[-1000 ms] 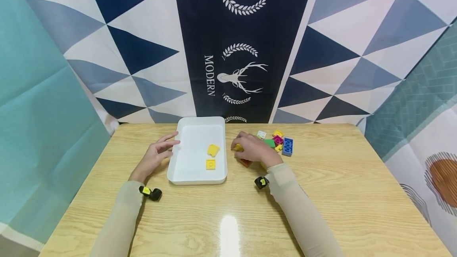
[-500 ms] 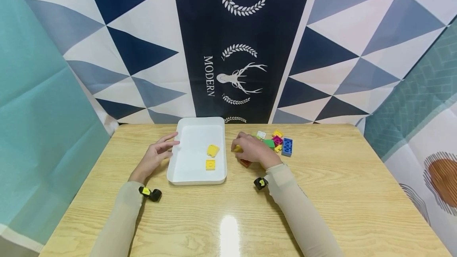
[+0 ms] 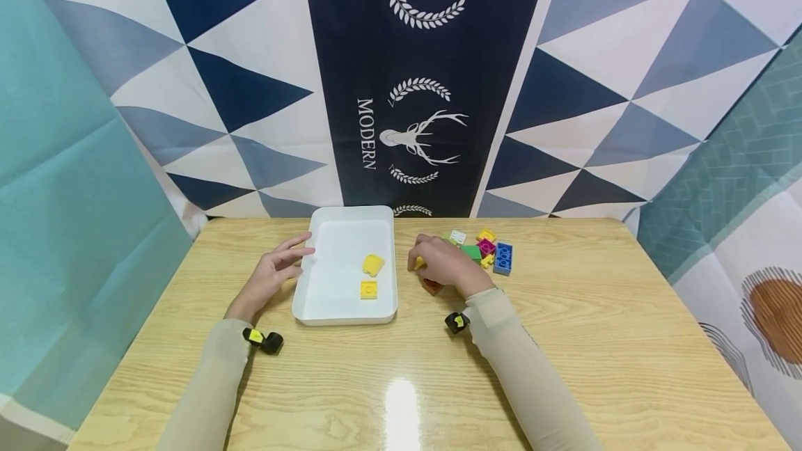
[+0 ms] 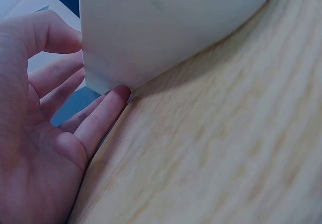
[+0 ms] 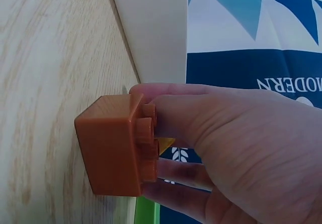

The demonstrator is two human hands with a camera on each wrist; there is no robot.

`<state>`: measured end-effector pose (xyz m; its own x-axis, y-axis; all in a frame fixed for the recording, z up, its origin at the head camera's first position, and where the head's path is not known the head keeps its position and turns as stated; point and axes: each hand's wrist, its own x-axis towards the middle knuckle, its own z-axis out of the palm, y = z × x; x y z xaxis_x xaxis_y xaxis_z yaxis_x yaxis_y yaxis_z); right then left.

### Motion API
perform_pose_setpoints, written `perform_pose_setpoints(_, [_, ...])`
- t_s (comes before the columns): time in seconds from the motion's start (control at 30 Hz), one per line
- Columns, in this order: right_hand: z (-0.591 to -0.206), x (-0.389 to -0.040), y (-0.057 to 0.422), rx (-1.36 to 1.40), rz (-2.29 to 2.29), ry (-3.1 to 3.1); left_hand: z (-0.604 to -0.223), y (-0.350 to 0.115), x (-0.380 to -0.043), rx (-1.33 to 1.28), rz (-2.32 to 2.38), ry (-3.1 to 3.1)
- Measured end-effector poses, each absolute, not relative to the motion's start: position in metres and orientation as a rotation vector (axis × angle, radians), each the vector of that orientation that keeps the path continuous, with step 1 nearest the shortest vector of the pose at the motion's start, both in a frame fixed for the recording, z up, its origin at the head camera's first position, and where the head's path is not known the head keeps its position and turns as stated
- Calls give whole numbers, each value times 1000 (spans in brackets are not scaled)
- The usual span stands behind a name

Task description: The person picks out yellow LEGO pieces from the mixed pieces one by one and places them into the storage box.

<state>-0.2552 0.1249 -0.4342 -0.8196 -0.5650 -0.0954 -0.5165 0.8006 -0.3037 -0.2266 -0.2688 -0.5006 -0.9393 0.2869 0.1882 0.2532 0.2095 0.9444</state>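
My left hand (image 3: 271,277) rests at the left side of a white tray (image 3: 302,298), its fingers loosely extended. In the left wrist view its fingertips (image 4: 121,92) touch the tray's outer wall. Two yellow toy bricks (image 3: 368,289) lie inside the tray. To the tray's right, my right hand (image 3: 441,261) is low over the table with curled fingers, pinching a small yellow brick (image 3: 420,263), mostly hidden by the fingers. A reddish-brown studded brick (image 5: 110,146) sits just in front of the thumb in the right wrist view, hiding the fingertips.
Beyond my right hand lies a cluster of bricks: green (image 3: 471,252), white (image 3: 458,236), magenta (image 3: 486,248), yellow (image 3: 485,234) and a larger blue one (image 3: 503,258). A patterned cloth (image 3: 413,89) hangs behind the table's far edge.
My right hand's fingertips have shifted slightly right around the yellow brick. A yellow bit seen beside the right wrist one second ago no longer shows. My left hand and the tray look unchanged.
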Motion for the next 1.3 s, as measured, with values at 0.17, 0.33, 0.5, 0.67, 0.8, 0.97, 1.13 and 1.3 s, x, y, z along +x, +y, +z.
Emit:
perform_pose_setpoints(0.17, [-435,-255,126,-881,-404,2815,-500,-268,-227,543,1878,2426])
perform_pose_setpoints(0.33, [-435,-255,125,-880,-404,2814,-501,-269,-227,543,1878,2427])
perform_pose_setpoints(0.5, [-436,-256,125,-872,-404,2812,-502,-269,-227,550,1877,2429])
perform_pose_setpoints(0.67, [-437,-257,125,-880,-401,2814,-502,-269,-228,551,1883,2421])
perform_pose_setpoints(0.8, [-436,-256,125,-886,-400,2818,-502,-269,-228,555,1884,2419])
perform_pose_setpoints(0.97, [-434,-255,124,-872,-409,2815,-501,-269,-228,548,1881,2423])
perform_pose_setpoints(1.13, [-432,-255,124,-886,-401,2816,-499,-268,-227,537,1868,2433])
perform_pose_setpoints(1.3, [-432,-255,124,-892,-396,2817,-498,-268,-226,529,1858,2438])
